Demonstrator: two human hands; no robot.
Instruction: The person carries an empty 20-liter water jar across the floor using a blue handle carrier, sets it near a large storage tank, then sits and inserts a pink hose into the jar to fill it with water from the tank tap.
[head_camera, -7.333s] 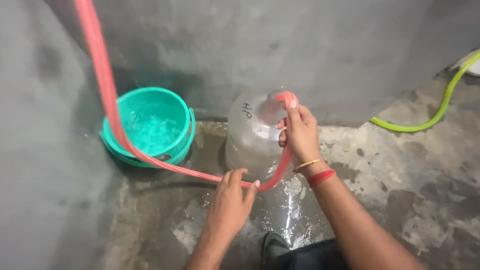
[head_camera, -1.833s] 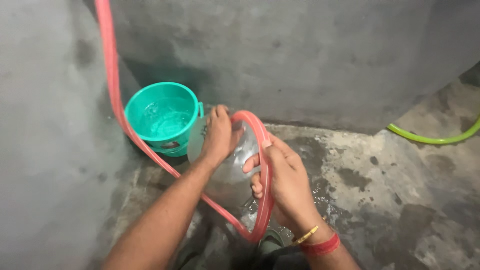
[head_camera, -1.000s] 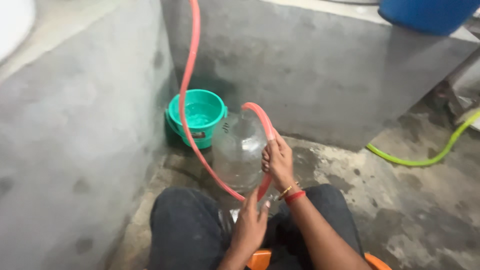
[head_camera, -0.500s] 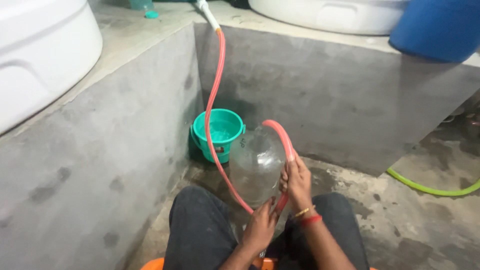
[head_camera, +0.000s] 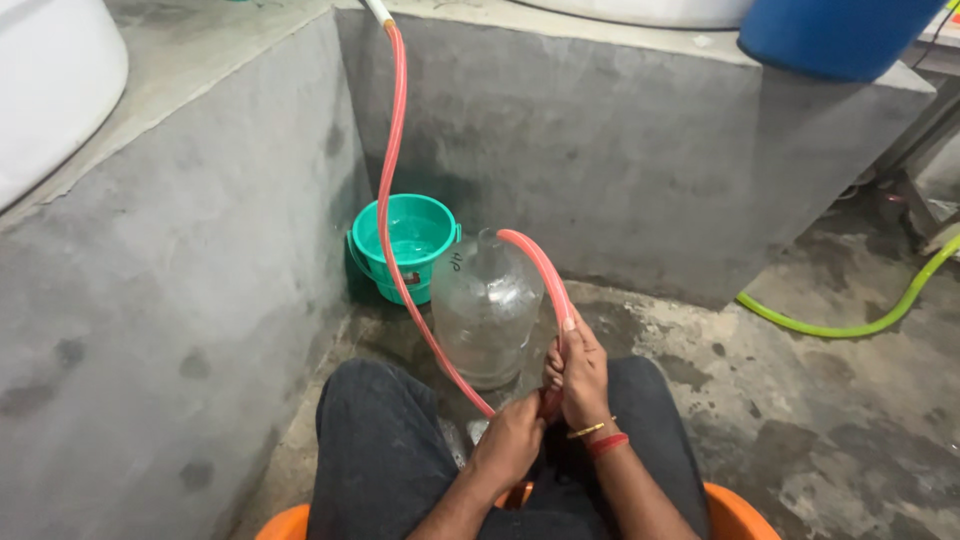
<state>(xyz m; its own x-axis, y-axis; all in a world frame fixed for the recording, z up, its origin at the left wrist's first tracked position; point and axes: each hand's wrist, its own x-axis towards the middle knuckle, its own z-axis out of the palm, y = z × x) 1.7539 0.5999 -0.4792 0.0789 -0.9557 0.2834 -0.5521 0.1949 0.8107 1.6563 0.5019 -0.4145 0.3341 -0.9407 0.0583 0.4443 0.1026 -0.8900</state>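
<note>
The head camera is looking down at two bare hands working low between the person's knees. The right hand (head_camera: 578, 368) is curling its fingers (head_camera: 570, 335) around a soft pinkish-red rubber hose (head_camera: 385, 190), pinching it just below where the hose arches over. The left hand (head_camera: 510, 438) is closing around the same hose lower down, at the bottom of its loop, fingers wrapped and pressed together on it.

From the right-hand fingers the hose is running up and to the left in a short arc, its open end pointing down into the neck of a large clear plastic water bottle (head_camera: 485, 310). The bottle is standing upright on the wet concrete floor (head_camera: 800, 420), directly ahead of the hands, its long axis vertical; the right hand is the nearer one to its neck. From the left hand the hose is climbing away leftward, past a teal plastic bucket (head_camera: 405, 245) holding water, then straight up the grey concrete wall (head_camera: 600, 150) to the ledge above.

The bucket is sitting just behind and left of the bottle, in the corner. A green hose (head_camera: 850, 325) is lying well apart on the right. An orange seat edge (head_camera: 740, 510) is showing beneath the dark trousers (head_camera: 380, 460).
</note>
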